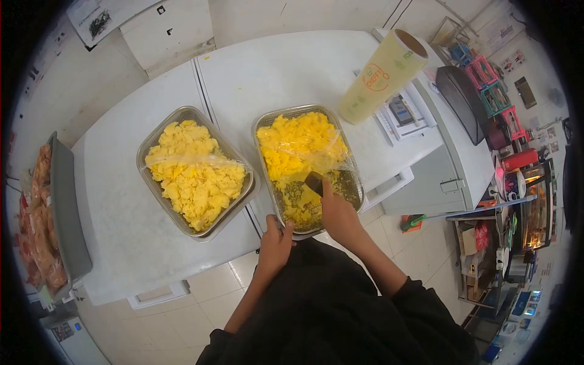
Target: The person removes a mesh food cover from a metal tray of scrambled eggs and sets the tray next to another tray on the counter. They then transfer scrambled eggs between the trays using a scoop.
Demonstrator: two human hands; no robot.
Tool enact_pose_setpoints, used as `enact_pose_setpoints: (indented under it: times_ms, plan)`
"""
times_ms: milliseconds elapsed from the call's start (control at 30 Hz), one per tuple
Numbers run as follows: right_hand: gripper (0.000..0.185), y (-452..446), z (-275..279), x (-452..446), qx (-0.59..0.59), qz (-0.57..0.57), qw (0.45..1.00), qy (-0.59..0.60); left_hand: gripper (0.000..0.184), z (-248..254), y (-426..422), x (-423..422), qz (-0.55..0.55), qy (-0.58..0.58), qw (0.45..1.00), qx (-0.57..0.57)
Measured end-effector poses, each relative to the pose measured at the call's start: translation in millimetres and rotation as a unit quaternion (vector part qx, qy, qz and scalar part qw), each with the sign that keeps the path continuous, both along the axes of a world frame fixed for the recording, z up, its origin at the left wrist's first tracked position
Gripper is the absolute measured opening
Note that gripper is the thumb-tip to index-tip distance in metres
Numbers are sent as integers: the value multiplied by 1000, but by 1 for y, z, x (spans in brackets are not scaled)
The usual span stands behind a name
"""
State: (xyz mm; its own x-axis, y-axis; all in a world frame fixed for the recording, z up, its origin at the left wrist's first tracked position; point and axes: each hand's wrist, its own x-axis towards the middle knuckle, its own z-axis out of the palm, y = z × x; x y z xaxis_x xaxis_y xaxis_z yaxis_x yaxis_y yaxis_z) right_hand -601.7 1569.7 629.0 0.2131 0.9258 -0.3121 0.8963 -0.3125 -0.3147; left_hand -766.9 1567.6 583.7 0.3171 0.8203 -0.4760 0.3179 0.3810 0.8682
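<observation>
A perforated metal tray [256, 148] in front of me holds crumbly yellow food [298, 139] that looks like scrambled egg, heaped in its far half. Its near half has only scraps, and the holed bottom shows. My right hand [338, 210] reaches over the near right part of this tray. It is closed on a dark brown, flat-ended scraper [314, 182], whose full shape is partly hidden. My left hand [275, 245] grips the tray's near left corner. A band of clear plastic film [328, 151] lies across the food.
To the left sits a second metal tray [144, 176] full of yellow food, film across it. A roll of plastic wrap [380, 79] stands upright at the back right, beside a calculator [401, 111]. A grey crate [68, 213] of bagged items is far left.
</observation>
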Motion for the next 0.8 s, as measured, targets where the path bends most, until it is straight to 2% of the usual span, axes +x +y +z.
enact_pose_setpoints:
  times_ms: [33,67,100,133,267,333,400,467,500,567,600,667,700,767,800]
  plan:
    - [51,1,-5,0,-21,-27,999,-1,33,7,2,1,-20,55,998,-13]
    - [51,-1,-8,2,-18,-32,999,1,33,6,1,0,-25,57,998,-10]
    - [54,-5,-9,7,11,-51,999,-15,33,4,-1,0,-6,122,978,168]
    - [57,-7,-9,12,40,-68,996,-32,34,3,-2,1,15,180,923,340]
    - [59,3,16,29,90,-85,992,-11,34,30,35,14,-23,163,909,384]
    - [47,17,17,37,127,-97,987,13,33,34,64,30,-63,210,841,494]
    - [52,33,7,47,137,-101,985,11,34,36,94,53,-77,215,823,520]
    - [58,45,2,54,147,-101,984,9,38,33,125,71,-119,239,773,575]
    - [52,50,2,56,147,-99,984,-6,38,27,141,79,-119,239,772,577]
    - [46,54,5,60,149,-97,984,-22,32,18,173,91,-129,259,726,623]
    - [46,55,7,61,142,-102,984,-18,32,22,187,94,-128,260,725,625]
    - [47,55,12,61,138,-105,985,-13,15,32,212,98,-324,333,714,525]
    - [47,50,13,58,149,-97,984,5,15,32,221,98,-324,334,713,524]
    - [47,43,18,52,161,-88,983,24,11,32,240,98,-271,236,734,576]
    - [47,40,21,48,145,-71,987,20,11,37,251,99,-271,238,733,577]
